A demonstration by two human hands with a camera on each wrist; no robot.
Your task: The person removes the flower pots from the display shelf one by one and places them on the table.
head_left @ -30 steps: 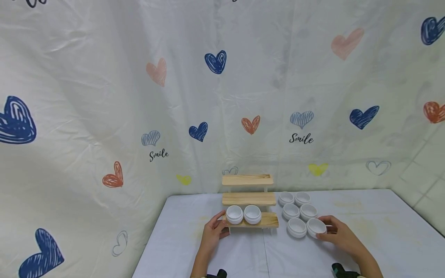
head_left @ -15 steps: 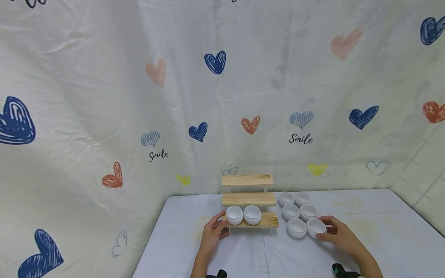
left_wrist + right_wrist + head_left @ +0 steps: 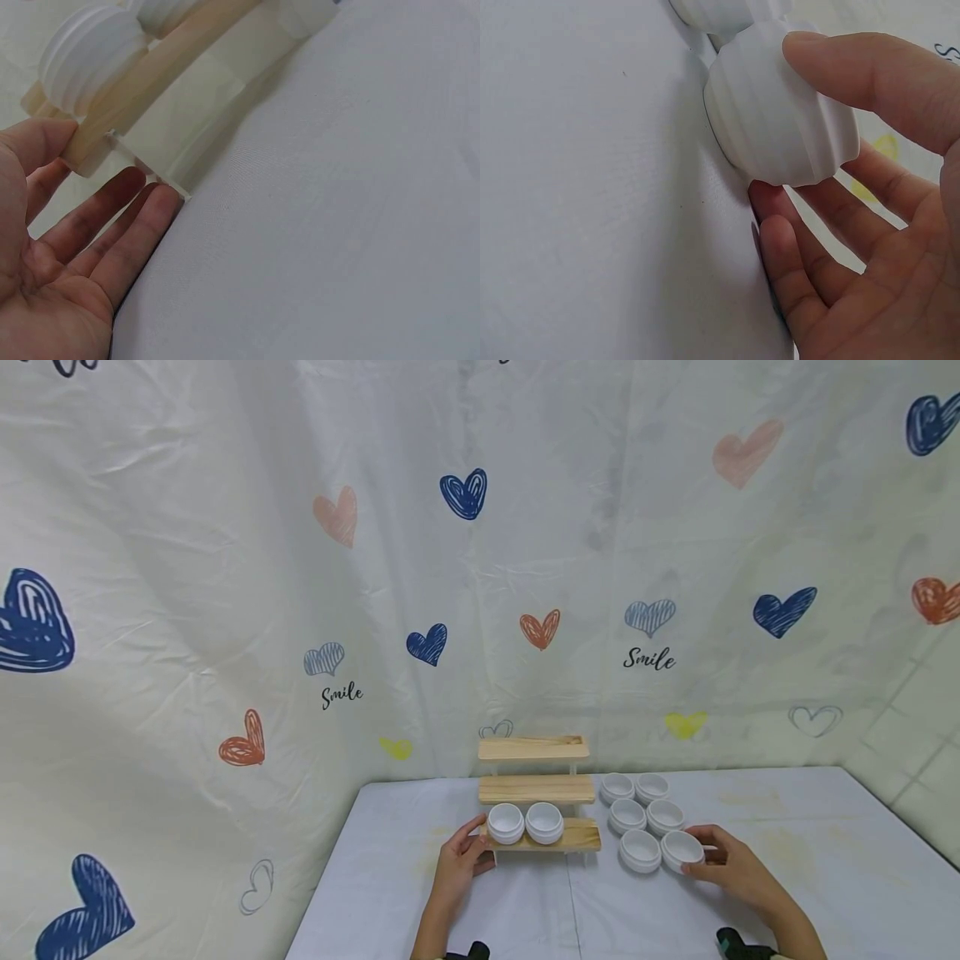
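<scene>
A three-tier wooden display stand (image 3: 536,789) with clear supports stands at the table's back. Two small white ribbed bowls (image 3: 544,823) sit side by side on its lowest step. My left hand (image 3: 457,860) holds that step's left end, the thumb at the board's front corner and the other fingers beside the clear support (image 3: 150,166). At the right, my right hand (image 3: 731,864) grips the front right bowl (image 3: 776,105) of a group, thumb on its near side and fingers around the far side. That bowl rests on the table.
Several more white bowls (image 3: 627,817) stand close together in two columns right of the stand. The white-covered table (image 3: 825,843) meets a curtain (image 3: 555,693) printed with hearts at its back edge. The stand's upper two steps (image 3: 536,789) rise toward the curtain.
</scene>
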